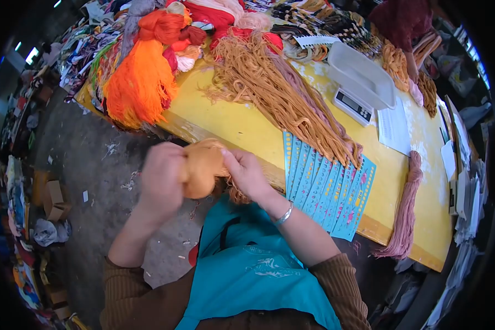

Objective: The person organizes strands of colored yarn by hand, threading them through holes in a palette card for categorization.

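Observation:
A bundle of light orange yarn (201, 170) is held between my two hands, over the near edge of the yellow table (203, 118). On its left side my left hand (164, 173) is closed round it, somewhat blurred. My right hand (246, 171) pinches its right side with thumb and fingers. Some darker brown strands hang below the bundle, near the teal apron (253, 275). Long tan yarn (280, 93) lies across the table, its ends over several blue punched cards (330, 190).
Bright orange yarn (140, 82) hangs over the table's left edge. A scale (353, 107) with a clear tray (363, 74) stands beside a paper sheet (393, 126). Pink yarn (406, 212) drapes off the right front edge. Across the table a co-worker's dark red sleeve (404, 25) shows.

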`<state>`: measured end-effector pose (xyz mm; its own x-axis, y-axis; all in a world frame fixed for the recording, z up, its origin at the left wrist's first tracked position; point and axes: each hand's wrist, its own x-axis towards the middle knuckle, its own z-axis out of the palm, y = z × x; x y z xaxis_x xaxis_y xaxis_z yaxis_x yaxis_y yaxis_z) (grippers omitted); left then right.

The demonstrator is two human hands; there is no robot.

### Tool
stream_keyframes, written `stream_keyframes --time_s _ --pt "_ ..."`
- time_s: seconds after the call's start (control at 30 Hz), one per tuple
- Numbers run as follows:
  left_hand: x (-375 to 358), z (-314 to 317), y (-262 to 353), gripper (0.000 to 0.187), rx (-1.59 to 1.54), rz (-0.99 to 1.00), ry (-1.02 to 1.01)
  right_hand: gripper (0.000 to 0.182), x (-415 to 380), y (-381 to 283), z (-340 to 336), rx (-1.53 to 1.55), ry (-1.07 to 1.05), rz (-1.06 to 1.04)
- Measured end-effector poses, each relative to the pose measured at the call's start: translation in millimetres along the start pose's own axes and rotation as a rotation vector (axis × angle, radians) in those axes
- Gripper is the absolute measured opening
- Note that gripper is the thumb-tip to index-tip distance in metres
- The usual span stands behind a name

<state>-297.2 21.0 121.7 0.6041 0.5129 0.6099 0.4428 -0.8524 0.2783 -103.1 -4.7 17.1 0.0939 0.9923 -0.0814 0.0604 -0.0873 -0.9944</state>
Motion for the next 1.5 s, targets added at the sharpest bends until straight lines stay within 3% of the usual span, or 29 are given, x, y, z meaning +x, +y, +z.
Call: stream_keyframes --time_s 0.07,0.1,0.17,0.23,0.3,0.37,0.5,0.67,0.77,0.8,0.87,0.9,0.93,1.0,1.03,1.07,1.1,1.17,1.23,1.27,1.3,1.37,1.43,1.47,1.5 --pt "2.7 -28.4 -5.5 0.018 -0.079 -0.170 0.173 0.047 0.7 8.4 -3.2 0.062 0.025 0.035" --pt "2.0 -33.4 -8.8 0.018 -0.080 -0.168 0.173 0.050 1.7 9.8 1.8 0.152 0.142 -0.079" --pt "-0.6 -41.1 -12.9 0.022 -0.177 -0.330 0.253 0.044 -0.7 10.5 -4.2 0.063 0.087 -0.042" --pt "-1.3 -39.9 -8.5 0.023 -0.094 -0.360 0.230 0.043 -9.3 0.1 -6.7 -0.019 0.046 0.002" --pt "2.0 -34.9 -5.2 0.023 -0.013 -0.387 0.214 0.059 -16.0 -14.8 -8.5 -0.311 0.146 -0.343" --pt "4.2 -27.6 -3.0 0.025 0.011 -0.322 -0.031 0.081 -23.4 -42.1 -9.1 -0.475 0.019 -0.532" --pt "8.1 9.1 14.5 0.023 -0.072 -0.290 -0.180 0.078 -34.8 -64.9 18.3 -0.605 0.064 -0.641" --pt "-1.7 32.3 27.1 0.026 -0.133 -0.231 -0.115 0.076 -42.9 -34.4 23.8 -0.366 0.149 -0.509" --pt "-7.0 32.3 36.8 0.026 -0.228 -0.206 -0.042 0.056 -39.0 -11.7 18.8 -0.415 0.124 -0.590" --pt "-11.3 31.6 36.3 0.025 -0.299 -0.274 -0.043 0.047 -36.9 -6.2 16.9 -0.418 0.103 -0.605" --pt "-7.8 27.1 38.2 0.026 -0.504 -0.425 -0.041 0.046 -37.4 -4.1 14.3 -0.344 0.093 -0.667" --pt "1.8 18.2 40.5 0.023 -0.593 -0.499 -0.100 0.049 -40.7 -12.2 11.8 -0.287 0.024 -0.627" --pt "10.0 20.1 43.4 0.021 -0.742 -0.572 -0.004 0.049 -44.9 -20.2 8.6 -0.294 0.035 -0.631" --pt "22.2 17.8 46.0 0.025 -0.986 -0.665 0.142 0.066 -52.7 -35.2 -0.6 0.231 -0.265 -0.317" --pt "29.3 13.6 45.3 0.032 -1.122 -0.710 0.216 0.085 -53.4 -36.2 -5.9 0.483 -0.324 -0.372" --pt "35.1 9.9 42.5 0.040 -1.257 -0.758 0.289 0.085 -56.9 -37.6 -11.2 0.478 -0.314 -0.379" --pt "39.1 5.9 31.5 0.054 -1.322 -0.727 0.262 0.090 -62.2 -39.9 -16.2 0.540 -0.342 -0.390" --pt "72.3 5.6 44.1 0.064 -1.402 -0.686 0.222 0.091 -70.9 -45.8 -20.1 0.607 -0.402 -0.366" --pt "123.8 0.0 112.8 0.070 -1.241 -0.329 -0.017 0.080 -98.0 -77.9 -43.5 0.786 -0.443 -0.084" --pt "132.8 13.0 119.1 0.072 -1.302 -0.331 0.001 0.067 -102.4 -60.7 -39.8 1.093 -0.558 0.098" --pt "135.9 27.6 120.9 0.075 -1.364 -0.333 0.018 0.067 -111.1 -66.6 -50.7 1.086 -0.549 0.091" --pt "133.3 46.9 123.1 0.066 -1.271 -0.174 -0.147 0.047 -158.6 -94.7 -99.3 1.269 -0.409 -0.046" --pt "125.0 60.7 123.3 0.048 -1.279 -0.094 -0.431 0.069 -213.9 -115.4 -147.2 1.449 -0.264 -0.192" --pt "118.8 70.6 121.4 0.043 -1.329 -0.105 -0.558 0.069 -236.6 -117.0 -164.0 1.444 -0.258 -0.197" --pt "111.0 80.5 119.4 0.038 -1.377 -0.118 -0.684 0.062 -259.4 -117.7 -180.2 1.316 -0.065 -0.341"
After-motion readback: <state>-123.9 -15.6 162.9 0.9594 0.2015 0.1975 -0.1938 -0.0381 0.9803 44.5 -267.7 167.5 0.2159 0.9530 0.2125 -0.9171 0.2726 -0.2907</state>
